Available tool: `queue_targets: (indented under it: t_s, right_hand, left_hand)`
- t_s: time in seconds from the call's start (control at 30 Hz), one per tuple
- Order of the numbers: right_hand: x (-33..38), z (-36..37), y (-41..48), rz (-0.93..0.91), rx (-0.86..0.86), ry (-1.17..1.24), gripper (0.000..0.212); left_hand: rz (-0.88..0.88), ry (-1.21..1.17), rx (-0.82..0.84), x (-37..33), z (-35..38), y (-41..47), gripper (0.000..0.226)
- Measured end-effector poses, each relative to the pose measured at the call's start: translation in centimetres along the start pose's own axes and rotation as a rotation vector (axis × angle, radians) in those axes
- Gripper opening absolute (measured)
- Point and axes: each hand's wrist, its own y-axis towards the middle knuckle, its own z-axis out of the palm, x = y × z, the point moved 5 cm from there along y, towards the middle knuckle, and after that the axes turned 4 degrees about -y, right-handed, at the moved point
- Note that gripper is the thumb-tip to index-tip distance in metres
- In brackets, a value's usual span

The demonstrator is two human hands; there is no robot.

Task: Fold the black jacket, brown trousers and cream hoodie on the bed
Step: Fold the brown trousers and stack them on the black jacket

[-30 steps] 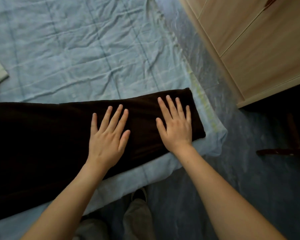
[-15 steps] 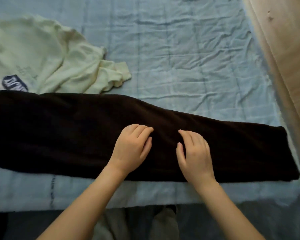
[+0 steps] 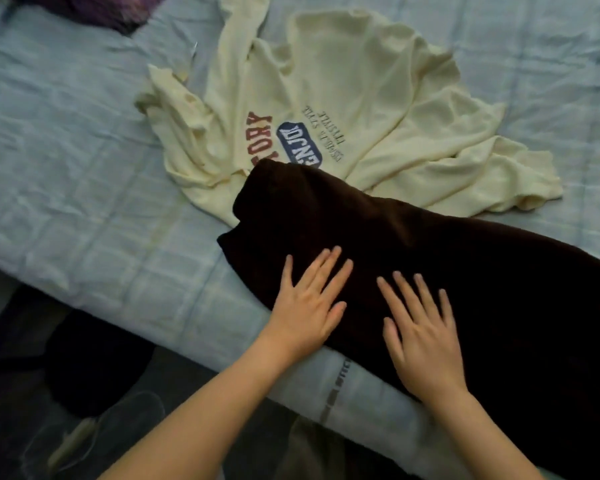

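Both hands, left (image 3: pixel 307 303) and right (image 3: pixel 420 336), lie spread flat on the long dark-brown fabric trousers (image 3: pixel 430 258), whose length runs left-right, left end nearest.

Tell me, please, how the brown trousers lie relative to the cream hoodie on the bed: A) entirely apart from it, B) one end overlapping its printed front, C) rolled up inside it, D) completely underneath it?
B: the end of the brown trousers lies over the printed front of the cream hoodie, covering part of the lettering.
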Motion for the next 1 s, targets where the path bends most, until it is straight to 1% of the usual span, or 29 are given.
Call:
queue_targets:
  t_s: [0.03, 0.1, 0.13, 0.17, 0.2, 0.23, 0.27, 0.3, 0.33, 0.37, 0.4, 0.47, 0.5, 0.57, 0.6, 0.67, 0.7, 0.73, 0.77, 0.83, 0.87, 0.9, 0.93, 0.97, 1.0]
  right_hand:
    - [-0.2, 0.4, 0.3, 0.008, 0.02, -0.024, 0.059]
    - [-0.3, 0.5, 0.4, 0.008, 0.02, -0.041, 0.06]
    - [-0.1, 0.2, 0.2, 0.011, -0.002, -0.025, 0.059]
    - [0.3, -0.3, 0.1, 0.009, -0.042, 0.014, 0.058]
    - [1.0, -0.8, 0.2, -0.01, -0.088, 0.068, 0.057]
    - [2.0, -1.3, 0.5, -0.051, -0.129, 0.122, 0.054]
    - [3.4, -1.5, 0.9, -0.104, -0.162, 0.162, 0.05]
    - [5.1, -1.7, 1.4, -0.155, -0.191, 0.183, 0.047]
    - [6.9, -1.7, 2.2, -0.199, -0.22, 0.182, 0.045]
    - [8.6, -1.7, 3.2, -0.226, -0.25, 0.159, 0.043]
    - [10.0, -1.5, 4.2, -0.227, -0.274, 0.119, 0.042]
    - [11.7, -1.1, 6.3, -0.154, -0.283, 0.036, 0.044]
    - [12.0, -1.0, 7.2, -0.11, -0.28, 0.015, 0.044]
    - [11.9, -1.3, 8.2, -0.072, -0.299, 0.037, 0.036]
    - [11.8, -1.8, 8.3, -0.087, -0.325, 0.068, 0.03]
    - [11.8, -3.1, 7.4, -0.162, -0.373, 0.144, 0.019]
    - [12.0, -3.6, 6.8, -0.202, -0.366, 0.18, 0.017]
    - [12.2, -3.8, 6.0, -0.237, -0.333, 0.195, 0.016]
    - [12.6, -3.7, 5.5, -0.262, -0.277, 0.174, 0.015]
    - [13.1, -2.7, 4.9, -0.281, -0.137, 0.085, 0.016]
    - [13.2, -2.3, 4.9, -0.282, -0.093, 0.072, 0.019]
    - [13.3, -2.4, 5.1, -0.276, -0.084, 0.098, 0.023]
    - [13.1, -2.8, 5.5, -0.255, -0.113, 0.155, 0.028]
    - [12.9, -3.5, 6.0, -0.223, -0.179, 0.212, 0.034]
    - [12.4, -4.3, 6.7, -0.18, -0.268, 0.236, 0.039]
  left_hand:
    - [0.032, -0.057, -0.014, 0.4, -0.2, 0.2, 0.06]
    - [0.083, -0.266, -0.133, 1.6, -1.8, 0.1, 0.053]
    - [0.082, -0.361, -0.249, 2.7, -3.1, -0.3, 0.048]
    - [0.034, -0.411, -0.393, 4.3, -4.4, -0.8, 0.042]
    - [-0.068, -0.436, -0.52, 6.3, -5.3, -1.4, 0.036]
    - [-0.22, -0.469, -0.604, 8.6, -5.9, -1.8, 0.034]
    - [-0.4, -0.535, -0.63, 10.9, -6.0, -2.2, 0.034]
    - [-0.57, -0.656, -0.601, 13.0, -5.8, -2.3, 0.037]
    - [-0.693, -0.814, -0.537, 14.6, -5.4, -2.1, 0.043]
    - [-0.758, -0.965, -0.463, 15.7, -4.9, -1.5, 0.051]
    - [-0.76, -1.056, -0.409, 16.3, -4.7, -0.7, 0.056]
    - [-0.693, -1.075, -0.347, 16.8, -4.6, 0.5, 0.057]
    - [-0.677, -1.062, -0.35, 16.9, -4.7, 0.8, 0.051]
    - [-0.671, -1.088, -0.402, 17.1, -5.4, 0.8, 0.028]
    - [-0.658, -1.114, -0.43, 17.2, -5.8, 0.5, 0.02]
    - [-0.617, -1.186, -0.465, 17.8, -6.8, -0.5, 0.021]
    - [-0.605, -1.228, -0.483, 17.9, -7.3, -1.1, 0.024]
    - [-0.614, -1.229, -0.485, 18.1, -7.4, -1.7, 0.024]
    - [-0.647, -1.171, -0.453, 18.3, -7.2, -2.2, 0.021]
    - [-0.736, -0.878, -0.275, 18.2, -6.0, -2.7, 0.017]
    - [-0.794, -0.727, -0.197, 18.0, -5.5, -3.0, 0.019]
    - [-0.827, -0.617, -0.182, 17.7, -5.6, -3.3, 0.025]
    - [-0.781, -0.527, -0.252, 17.3, -6.5, -3.1, 0.033]
    - [-0.64, -0.43, -0.362, 16.2, -7.8, -2.6, 0.042]
    - [-0.448, -0.325, -0.45, 14.6, -9.0, -1.8, 0.05]
